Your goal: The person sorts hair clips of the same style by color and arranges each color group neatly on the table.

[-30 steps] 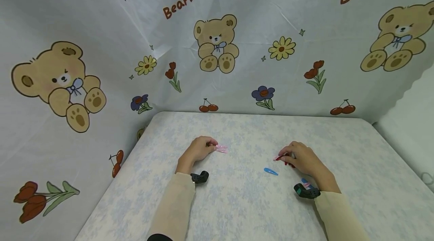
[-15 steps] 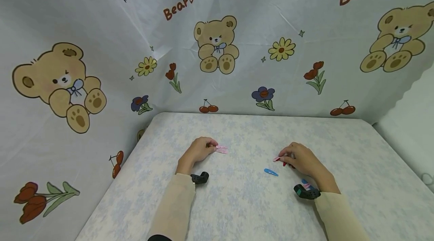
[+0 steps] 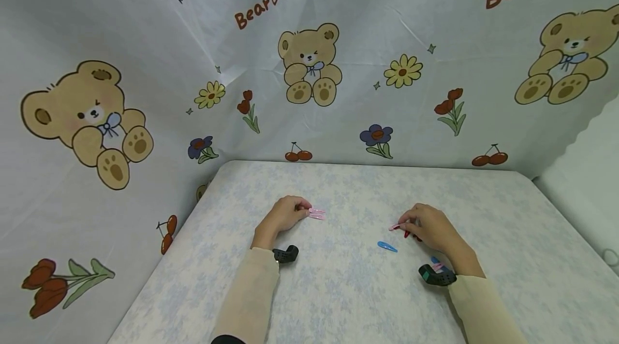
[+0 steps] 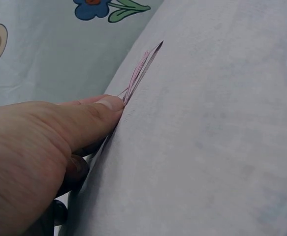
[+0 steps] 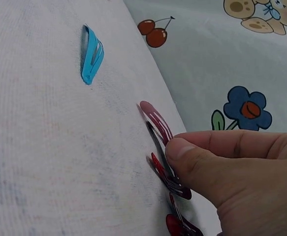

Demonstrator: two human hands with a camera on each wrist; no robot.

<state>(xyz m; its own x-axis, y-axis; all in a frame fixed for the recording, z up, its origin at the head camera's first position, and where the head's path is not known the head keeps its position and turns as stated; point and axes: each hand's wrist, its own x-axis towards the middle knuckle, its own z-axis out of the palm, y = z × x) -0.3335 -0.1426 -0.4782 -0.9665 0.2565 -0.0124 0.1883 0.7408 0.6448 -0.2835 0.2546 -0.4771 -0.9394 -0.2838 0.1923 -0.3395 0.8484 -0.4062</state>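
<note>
My left hand (image 3: 285, 212) pinches pink snap hair clips (image 3: 316, 214) between thumb and index finger, close over the table toward the back. In the left wrist view the pink clip (image 4: 137, 73) points away from the thumb tip, its thin prongs showing. On the other side, my right hand (image 3: 427, 224) pinches a dark pink snap hair clip (image 5: 157, 119) by one end, the rest sticking out past the thumb. Right under those fingertips lie red hair clips (image 5: 164, 176), partly hidden by the hand. A further red clip (image 5: 175, 225) shows at the bottom of the right wrist view.
A light blue hair clip (image 3: 387, 247) lies on the table (image 3: 348, 290) left of the right hand. Beside the right wrist camera (image 3: 437, 276) are blue and pink clips (image 3: 437, 262), partly covered. A bear-print curtain (image 3: 338, 129) hangs along the back and left edges.
Both hands stay almost in place. The clips at the fingertips shift only slightly; the light blue clip lies as before.
</note>
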